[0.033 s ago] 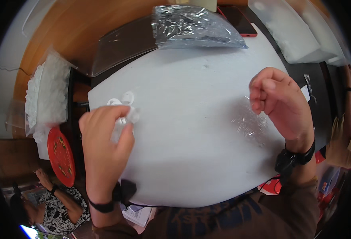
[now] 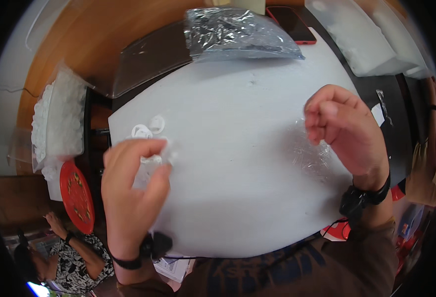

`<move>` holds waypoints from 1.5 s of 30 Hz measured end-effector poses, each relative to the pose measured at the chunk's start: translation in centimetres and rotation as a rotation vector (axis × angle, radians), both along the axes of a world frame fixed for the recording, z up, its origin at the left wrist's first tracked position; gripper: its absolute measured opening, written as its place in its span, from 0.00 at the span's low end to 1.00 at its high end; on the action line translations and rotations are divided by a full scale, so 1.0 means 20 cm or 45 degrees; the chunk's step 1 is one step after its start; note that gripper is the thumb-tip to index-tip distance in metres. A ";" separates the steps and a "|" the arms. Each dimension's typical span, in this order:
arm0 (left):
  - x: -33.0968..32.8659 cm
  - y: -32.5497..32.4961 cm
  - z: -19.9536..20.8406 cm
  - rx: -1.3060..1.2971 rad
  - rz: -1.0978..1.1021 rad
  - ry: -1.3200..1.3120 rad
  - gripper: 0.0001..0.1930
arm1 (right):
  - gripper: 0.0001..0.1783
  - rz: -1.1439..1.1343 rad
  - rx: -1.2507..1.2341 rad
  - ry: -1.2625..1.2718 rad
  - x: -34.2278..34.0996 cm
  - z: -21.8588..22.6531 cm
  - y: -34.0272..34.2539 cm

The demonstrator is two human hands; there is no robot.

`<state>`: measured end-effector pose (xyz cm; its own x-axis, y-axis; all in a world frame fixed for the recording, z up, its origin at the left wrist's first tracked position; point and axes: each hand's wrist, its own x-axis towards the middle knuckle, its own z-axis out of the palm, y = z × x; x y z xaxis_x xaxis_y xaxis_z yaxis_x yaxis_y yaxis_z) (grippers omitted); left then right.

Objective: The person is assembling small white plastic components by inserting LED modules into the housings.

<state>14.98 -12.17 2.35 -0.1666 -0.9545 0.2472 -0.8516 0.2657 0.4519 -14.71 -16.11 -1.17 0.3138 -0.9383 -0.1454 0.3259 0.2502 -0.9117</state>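
Note:
My left hand (image 2: 136,185) is at the left side of the white board (image 2: 232,188), its thumb and forefinger closed around a blurred, whitish see-through plastic piece (image 2: 170,151). Beyond its fingers lie a white plastic ring (image 2: 141,130) and another small white round piece (image 2: 157,123). More white pieces are partly hidden under the hand. On the right, my right hand (image 2: 344,126) hovers with curled fingers, thumb against fingertips. Whatever it pinches, if anything, is too small to make out. Below and beside it lies a loose pile of thin clear plastic sticks (image 2: 311,161).
At the board's far edge lies a clear plastic bag (image 2: 240,37) beside a red-edged phone (image 2: 292,24). Clear bags of white pieces (image 2: 62,119) and a red plate (image 2: 76,198) stand left. A translucent bin (image 2: 356,39) is far right. Another person (image 2: 76,257) sits lower left.
My left hand has shifted slightly down and to the right with the plastic piece, uncovering more of the white rings. My right hand has moved slightly left, fingers still curled.

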 end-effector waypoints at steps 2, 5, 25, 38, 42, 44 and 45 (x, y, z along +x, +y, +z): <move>-0.06 0.05 0.05 0.219 -0.127 0.544 0.17 | 0.11 0.071 0.020 0.052 0.04 0.04 0.04; -0.21 0.06 0.07 0.333 -0.248 0.837 0.17 | 0.13 0.229 0.131 0.063 0.09 0.08 0.08; -0.60 -0.21 -0.11 -0.123 -0.573 0.195 0.14 | 0.22 -0.140 -0.140 -0.362 -0.13 -0.01 -0.08; -0.57 -0.30 -0.33 0.114 -0.613 0.103 0.09 | 0.25 -0.202 0.060 -0.125 -0.17 -0.15 -0.16; -0.58 -0.31 -0.35 0.095 -0.601 0.149 0.09 | 0.26 -0.097 0.008 -0.174 -0.14 -0.14 -0.13; -0.60 -0.30 -0.35 0.007 -0.589 0.070 0.08 | 0.28 -0.063 0.001 -0.145 -0.11 -0.12 -0.12; -0.60 -0.29 -0.35 0.000 -0.584 0.069 0.08 | 0.28 -0.058 -0.005 -0.145 -0.11 -0.12 -0.11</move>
